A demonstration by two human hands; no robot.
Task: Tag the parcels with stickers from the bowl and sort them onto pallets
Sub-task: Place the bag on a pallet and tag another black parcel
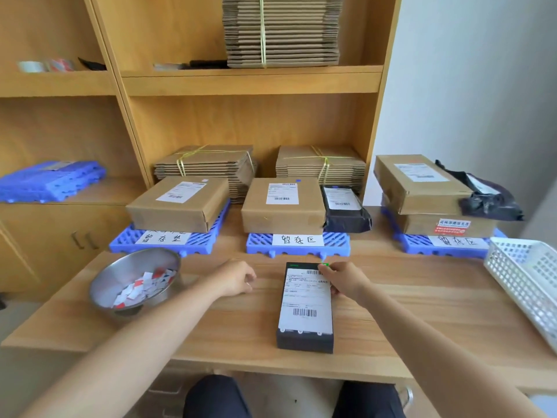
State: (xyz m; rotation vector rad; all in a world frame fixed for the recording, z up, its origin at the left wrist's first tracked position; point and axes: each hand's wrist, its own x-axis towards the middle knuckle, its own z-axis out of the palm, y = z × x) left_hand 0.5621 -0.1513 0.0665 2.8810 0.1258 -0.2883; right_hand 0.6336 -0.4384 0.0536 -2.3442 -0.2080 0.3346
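Note:
A black parcel [306, 309] with a white shipping label lies flat on the desk in front of me. My right hand [346, 282] pinches a small green sticker [325, 264] at the parcel's far right corner. My left hand [238, 277] hovers just left of the parcel, fingers loosely curled, holding nothing. A steel bowl [120, 276] of red and white stickers sits at the left. Three blue pallets stand behind: the left pallet [126, 241] carries a cardboard box, the middle pallet [259, 241] a box and a black bag, the right pallet [416, 244] stacked boxes.
A white mesh basket [524, 276] sits at the desk's right edge. Tied bundles of flat cardboard [205, 164] lie behind the pallets inside the wooden shelf unit. A spare blue pallet [51, 181] rests on the left shelf.

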